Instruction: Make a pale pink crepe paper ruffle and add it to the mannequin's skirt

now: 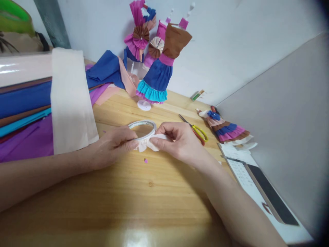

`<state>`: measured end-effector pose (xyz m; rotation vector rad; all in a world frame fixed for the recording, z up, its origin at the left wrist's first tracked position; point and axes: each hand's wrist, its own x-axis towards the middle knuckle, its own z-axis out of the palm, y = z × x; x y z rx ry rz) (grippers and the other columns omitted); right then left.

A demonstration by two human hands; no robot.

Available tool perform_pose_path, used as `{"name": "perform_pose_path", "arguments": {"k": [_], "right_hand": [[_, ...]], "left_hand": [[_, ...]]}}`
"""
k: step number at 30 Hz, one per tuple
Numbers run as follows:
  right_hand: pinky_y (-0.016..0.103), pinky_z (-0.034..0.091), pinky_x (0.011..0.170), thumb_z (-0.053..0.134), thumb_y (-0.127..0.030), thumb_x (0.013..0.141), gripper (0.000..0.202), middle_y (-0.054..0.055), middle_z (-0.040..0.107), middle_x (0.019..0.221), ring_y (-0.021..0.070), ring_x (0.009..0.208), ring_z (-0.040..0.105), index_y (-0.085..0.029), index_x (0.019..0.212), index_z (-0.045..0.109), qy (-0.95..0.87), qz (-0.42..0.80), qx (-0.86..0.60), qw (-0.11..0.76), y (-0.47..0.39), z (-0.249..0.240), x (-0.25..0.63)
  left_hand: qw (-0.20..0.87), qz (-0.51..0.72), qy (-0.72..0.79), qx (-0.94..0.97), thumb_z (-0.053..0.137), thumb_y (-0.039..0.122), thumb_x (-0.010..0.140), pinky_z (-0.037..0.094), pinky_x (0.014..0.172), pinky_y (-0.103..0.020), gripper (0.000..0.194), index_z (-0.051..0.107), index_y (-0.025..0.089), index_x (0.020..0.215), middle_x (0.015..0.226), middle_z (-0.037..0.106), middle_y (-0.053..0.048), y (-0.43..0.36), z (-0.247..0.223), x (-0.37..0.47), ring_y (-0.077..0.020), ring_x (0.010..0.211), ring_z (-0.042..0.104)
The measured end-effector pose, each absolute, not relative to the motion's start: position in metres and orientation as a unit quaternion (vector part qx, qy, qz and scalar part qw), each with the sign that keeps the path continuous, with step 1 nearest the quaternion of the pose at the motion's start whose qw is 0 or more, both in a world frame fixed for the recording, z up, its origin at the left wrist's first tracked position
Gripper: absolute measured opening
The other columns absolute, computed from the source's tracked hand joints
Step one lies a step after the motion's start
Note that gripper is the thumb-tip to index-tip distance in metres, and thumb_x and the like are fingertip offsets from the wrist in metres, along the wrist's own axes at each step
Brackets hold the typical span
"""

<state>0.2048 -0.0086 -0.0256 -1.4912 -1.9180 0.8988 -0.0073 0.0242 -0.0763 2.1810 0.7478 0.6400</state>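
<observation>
One white ring-shaped tape roll [154, 129], opening tilted upward, and one gathered cream paper strip [152, 145], long axis left to right along the roll's near rim, above the middle of the wooden worktop [144, 199]. Left hand [117, 142] pinches both; right hand [178, 140] pinches the strip. Beyond: one pair of yellow-and-red-handled scissors [192, 126]; three upright multicoloured paper dresses [166, 73], far edge, the nearest partly hiding another; a fourth dress [227, 129] lying rightward.

A white wall [226, 44] backs the far edge of the table [108, 202], meeting a grey wall [280, 103] by the far right corner, and a glare [136, 236] lies toward the near edge.
</observation>
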Motion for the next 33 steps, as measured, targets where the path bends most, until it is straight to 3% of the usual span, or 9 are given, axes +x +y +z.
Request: {"name": "perform_pose_path", "arguments": {"k": [4,6,9,12,14,18,23,30,33], "right_hand": [[0.023,0.031,0.048,0.065,-0.029,0.076,0.017,-0.003,0.05,0.057,0.0095,0.052,0.041,-0.016,0.067,0.06,-0.737,0.304,-0.557,0.234,-0.008,-0.022,0.213],[0.025,0.039,0.053,0.065,-0.028,0.078,0.012,0.0,0.059,0.063,0.0127,0.057,0.05,-0.016,0.074,0.063,-0.759,0.243,-0.556,0.236,-0.009,-0.019,0.215],[0.037,0.05,0.078,0.065,-0.028,0.08,0.022,0.01,0.069,0.097,0.0238,0.089,0.064,-0.017,0.099,0.063,-0.814,0.117,-0.499,0.273,-0.012,-0.017,0.214],[0.051,0.044,0.101,0.062,-0.026,0.082,0.045,0.019,0.052,0.138,0.0324,0.129,0.048,-0.018,0.125,0.053,-0.877,0.016,-0.405,0.258,-0.014,-0.019,0.211],[0.055,0.04,0.105,0.056,-0.017,0.084,0.046,0.019,0.042,0.149,0.032,0.139,0.038,-0.02,0.13,0.049,-0.9,-0.044,-0.36,0.243,-0.014,-0.025,0.208],[0.05,0.045,0.102,0.05,-0.008,0.09,0.031,0.015,0.051,0.142,0.0287,0.135,0.045,-0.022,0.116,0.059,-0.898,-0.138,-0.311,0.279,-0.008,-0.046,0.204],[0.041,0.055,0.085,0.054,-0.011,0.089,0.012,0.013,0.068,0.116,0.0249,0.108,0.064,-0.02,0.091,0.062,-0.878,-0.158,-0.249,0.376,-0.003,-0.061,0.201],[0.042,0.057,0.073,0.059,-0.013,0.081,0.01,0.015,0.071,0.098,0.0266,0.09,0.069,-0.016,0.09,0.062,-0.86,-0.143,-0.208,0.442,-0.004,-0.057,0.203],[0.043,0.057,0.069,0.055,-0.022,0.084,0.012,0.015,0.07,0.096,0.0275,0.087,0.068,-0.017,0.092,0.062,-0.864,-0.126,-0.18,0.452,-0.004,-0.054,0.204]], "left_hand": [[0.419,0.247,0.316,0.815,0.043,0.04,0.093,0.035,0.058,-0.023,0.036,0.054,0.016,0.068,0.065,0.051,0.003,0.027,-0.076,-0.007,-0.011,0.064,0.049],[0.453,0.252,0.312,0.797,0.044,0.04,0.092,0.034,0.056,-0.022,0.036,0.053,0.016,0.066,0.062,0.049,0.003,0.029,-0.077,-0.006,-0.0104,0.061,0.048],[0.508,0.277,0.302,0.757,0.045,0.041,0.09,0.039,0.058,-0.022,0.036,0.056,0.016,0.067,0.062,0.055,0.003,0.034,-0.077,-0.006,-0.011,0.061,0.05],[0.55,0.301,0.304,0.717,0.047,0.039,0.088,0.042,0.064,-0.024,0.034,0.058,0.016,0.066,0.064,0.059,0.001,0.037,-0.075,-0.007,-0.0122,0.065,0.054],[0.571,0.306,0.306,0.698,0.048,0.037,0.087,0.042,0.065,-0.025,0.032,0.057,0.015,0.064,0.063,0.058,0.0,0.037,-0.072,-0.008,-0.0122,0.065,0.054],[0.593,0.282,0.284,0.699,0.048,0.037,0.087,0.04,0.062,-0.024,0.033,0.053,0.015,0.062,0.06,0.052,0.002,0.032,-0.068,-0.007,-0.0114,0.063,0.05],[0.597,0.256,0.257,0.716,0.047,0.035,0.086,0.037,0.06,-0.024,0.031,0.053,0.016,0.063,0.06,0.049,0.003,0.031,-0.069,-0.006,-0.011,0.061,0.046],[0.598,0.254,0.27,0.711,0.047,0.039,0.087,0.034,0.06,-0.025,0.034,0.051,0.016,0.063,0.06,0.047,0.003,0.032,-0.068,-0.006,-0.0111,0.06,0.043],[0.596,0.25,0.273,0.713,0.047,0.042,0.087,0.034,0.06,-0.025,0.035,0.05,0.016,0.064,0.061,0.047,0.003,0.032,-0.07,-0.007,-0.0113,0.062,0.043]]}}
